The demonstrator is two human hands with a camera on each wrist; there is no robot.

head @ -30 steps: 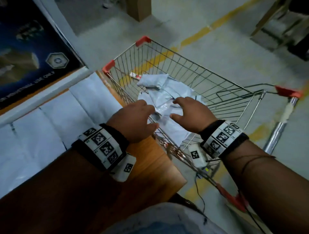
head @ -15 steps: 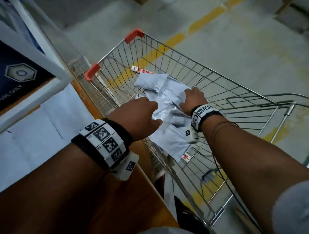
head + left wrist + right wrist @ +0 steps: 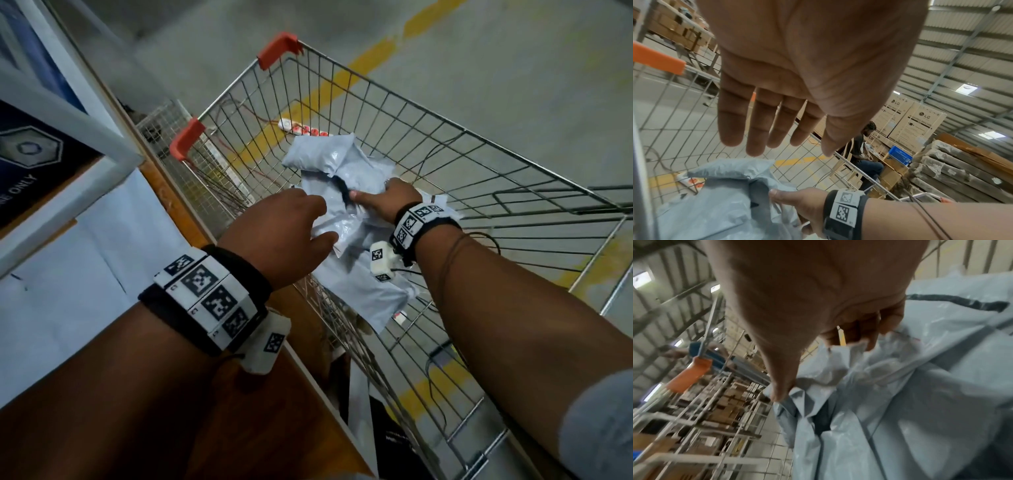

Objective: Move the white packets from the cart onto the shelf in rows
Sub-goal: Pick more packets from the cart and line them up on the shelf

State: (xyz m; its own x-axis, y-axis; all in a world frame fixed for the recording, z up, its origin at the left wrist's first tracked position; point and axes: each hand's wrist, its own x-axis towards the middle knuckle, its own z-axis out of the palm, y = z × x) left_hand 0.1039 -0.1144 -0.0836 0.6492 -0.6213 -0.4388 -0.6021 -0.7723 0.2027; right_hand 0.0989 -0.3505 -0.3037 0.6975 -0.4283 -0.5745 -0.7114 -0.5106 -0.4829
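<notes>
Several crumpled white packets lie heaped in the wire cart. My right hand is down inside the cart, thumb and curled fingers pinching a fold of the top packet. My left hand hovers over the cart's near rim just above the heap, fingers straight and holding nothing. To the left, flat white packets lie side by side on the wooden shelf.
A white power strip with red switches lies on the floor beneath the cart. A framed dark poster stands behind the shelf. In the left wrist view a person sits beside stacked cardboard boxes.
My right hand has reached deeper into the cart and closed on the top packet. My left hand has moved forward over the rim. The head view has swung toward the cart.
</notes>
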